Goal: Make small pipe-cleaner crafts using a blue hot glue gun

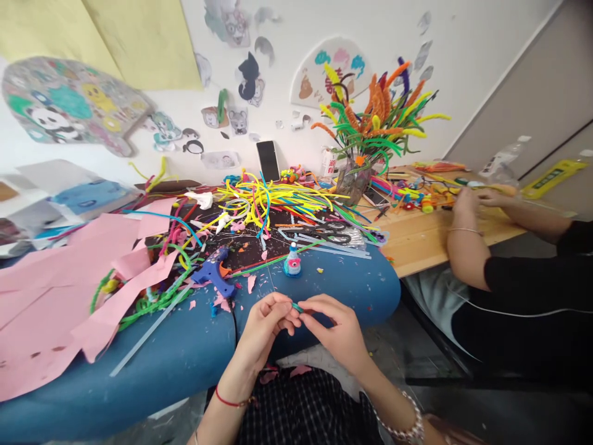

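My left hand [267,321] and my right hand [330,324] meet just in front of the blue table [194,346]. Both pinch a short green pipe cleaner piece [297,306] between their fingertips. A small blue and pink pipe cleaner figure [292,262] stands on the table just beyond my hands. A blue glue gun [214,276] lies to the left of it. A thin thread runs from my hands up toward the pile.
A tangle of coloured pipe cleaners [259,201] covers the table's middle. Pink paper sheets [55,296] lie left. A vase of pipe cleaner flowers [356,176] and a phone [268,161] stand behind. Another person's arms [467,235] work at the wooden table [426,238] on the right.
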`<state>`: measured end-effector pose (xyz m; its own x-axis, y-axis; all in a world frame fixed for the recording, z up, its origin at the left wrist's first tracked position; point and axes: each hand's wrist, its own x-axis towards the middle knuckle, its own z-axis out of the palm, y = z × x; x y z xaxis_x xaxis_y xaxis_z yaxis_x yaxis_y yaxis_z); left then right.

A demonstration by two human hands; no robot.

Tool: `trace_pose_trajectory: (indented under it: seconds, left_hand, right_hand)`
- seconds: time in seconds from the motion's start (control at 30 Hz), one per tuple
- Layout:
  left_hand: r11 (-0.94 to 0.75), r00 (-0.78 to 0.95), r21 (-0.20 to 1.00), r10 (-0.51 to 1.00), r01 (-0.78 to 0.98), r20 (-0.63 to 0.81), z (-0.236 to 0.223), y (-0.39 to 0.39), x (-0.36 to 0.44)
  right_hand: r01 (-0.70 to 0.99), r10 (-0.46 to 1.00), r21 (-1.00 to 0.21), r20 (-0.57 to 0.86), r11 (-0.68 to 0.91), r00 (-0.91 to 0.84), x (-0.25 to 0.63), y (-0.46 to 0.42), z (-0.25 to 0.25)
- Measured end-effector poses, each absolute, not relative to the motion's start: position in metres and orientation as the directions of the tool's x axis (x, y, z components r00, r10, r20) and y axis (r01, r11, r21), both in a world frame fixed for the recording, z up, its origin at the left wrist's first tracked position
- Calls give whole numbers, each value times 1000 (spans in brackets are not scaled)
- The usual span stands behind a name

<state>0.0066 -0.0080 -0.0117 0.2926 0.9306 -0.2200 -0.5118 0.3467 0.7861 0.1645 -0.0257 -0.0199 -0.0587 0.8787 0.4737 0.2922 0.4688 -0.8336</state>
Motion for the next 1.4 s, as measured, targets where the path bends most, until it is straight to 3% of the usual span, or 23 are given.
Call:
trace_pose_trajectory:
  seconds: [0.13,0.4,0.63,0.9,1.2,1.4]
  left_hand:
    - [374,282,767,924,-521,-259,-11,-9,11]
    - [432,281,728,901,-533,-329,-13,-8,13]
    - [447,270,734,894,-511,-357,-16,-7,9]
    - [334,137,851,943,-406,-304,-15,-13,12]
    - [64,13,983,998,-172,-62,-19,-24,22]
    - [-109,-72,991,991,75,115,-31,-36,18]
  right_hand:
    - [511,710,-569,694,644,-121,166,-26,-27]
    - [678,500,-163,797,717,-337,173,-21,-41]
    - [652,398,-18,805,758,-441,177,-2,-49]
    - [645,451,-54,759,762,-469,180,2,-46]
    - [617,564,-280,758,735,-328,174,-7,-43]
    - [555,628,-431,744,712,-228,171,-19,-40]
